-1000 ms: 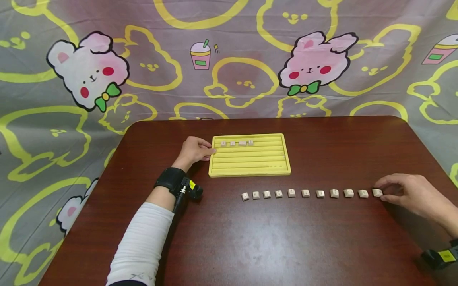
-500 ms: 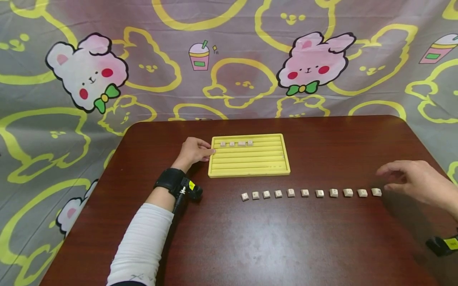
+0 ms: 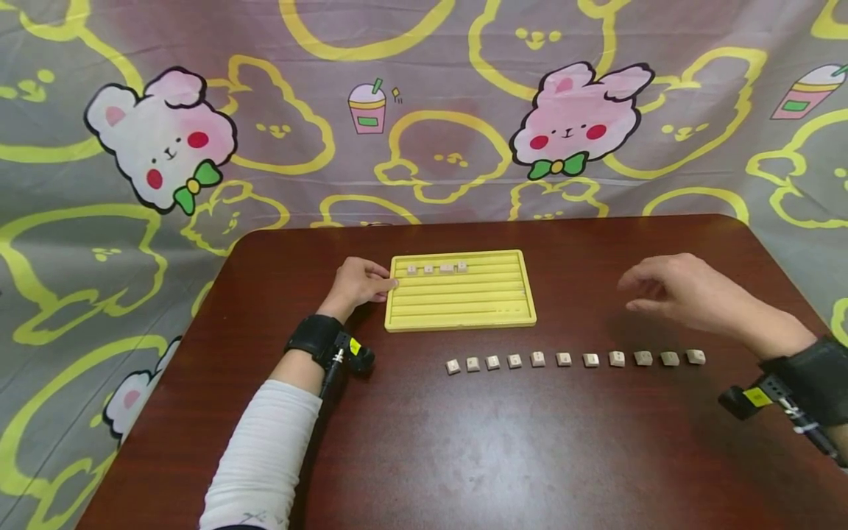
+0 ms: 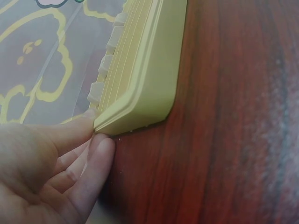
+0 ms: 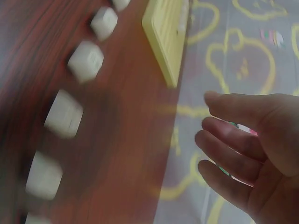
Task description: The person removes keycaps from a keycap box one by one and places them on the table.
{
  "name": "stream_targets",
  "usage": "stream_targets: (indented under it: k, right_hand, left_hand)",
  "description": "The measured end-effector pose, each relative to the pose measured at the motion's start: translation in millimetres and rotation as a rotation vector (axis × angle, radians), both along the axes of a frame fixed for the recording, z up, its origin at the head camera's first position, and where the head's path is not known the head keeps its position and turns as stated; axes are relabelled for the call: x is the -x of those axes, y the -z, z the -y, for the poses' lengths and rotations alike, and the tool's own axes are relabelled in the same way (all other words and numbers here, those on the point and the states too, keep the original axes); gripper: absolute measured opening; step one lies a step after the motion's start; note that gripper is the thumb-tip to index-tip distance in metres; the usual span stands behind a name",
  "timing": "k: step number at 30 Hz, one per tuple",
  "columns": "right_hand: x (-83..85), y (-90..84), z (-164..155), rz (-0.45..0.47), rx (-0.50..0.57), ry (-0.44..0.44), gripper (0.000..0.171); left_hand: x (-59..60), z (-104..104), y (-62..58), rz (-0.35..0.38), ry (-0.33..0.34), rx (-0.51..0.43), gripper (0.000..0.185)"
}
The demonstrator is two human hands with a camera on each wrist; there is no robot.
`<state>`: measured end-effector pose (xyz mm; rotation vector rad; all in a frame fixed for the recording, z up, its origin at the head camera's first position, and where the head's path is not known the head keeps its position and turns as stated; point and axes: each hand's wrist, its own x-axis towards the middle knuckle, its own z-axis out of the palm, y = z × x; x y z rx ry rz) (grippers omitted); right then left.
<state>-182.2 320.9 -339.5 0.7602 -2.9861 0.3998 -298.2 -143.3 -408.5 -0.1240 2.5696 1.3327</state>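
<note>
Nearest us, we see eleven pale keycaps in a row on the brown table. Beyond them the right hand hovers, thumb and fingers apart. Farther left, the left hand pinches the left edge of the yellow tray, bearing four small pieces along its far side; behind hangs a patterned curtain

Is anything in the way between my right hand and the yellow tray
Nothing visible: only tabletop shows between your right hand and the yellow tray. The row of keycaps lies nearer you, off that straight path, and your left hand holds the opposite edge.
</note>
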Motion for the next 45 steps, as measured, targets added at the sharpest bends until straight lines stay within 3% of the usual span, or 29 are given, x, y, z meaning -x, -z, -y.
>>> stream_targets:
  k: [11, 20, 31, 45]
  right_hand:
    - [34.0, 18.1, 80.3, 0.013, 0.046, -0.119, 0.029]
    - [58.5, 23.1, 127.2, 0.067, 0.068, -0.146, 0.029]
    - [86.7, 32.0, 159.7, 0.08, 0.127, -0.151, 0.032]
    - [112.0, 46.1, 181.1, 0.128, 0.124, -0.069, 0.031]
  left_hand:
    - [-1.2, -1.4, 1.1, -0.018, 0.009, 0.002, 0.035]
    - [-0.3, -2.4, 1.9, -0.009, -0.003, 0.014, 0.034]
    - [-0.6, -0.3, 1.1, -0.014, 0.007, 0.005, 0.035]
    - [-0.3, 0.8, -0.4, -0.008, -0.004, 0.004, 0.035]
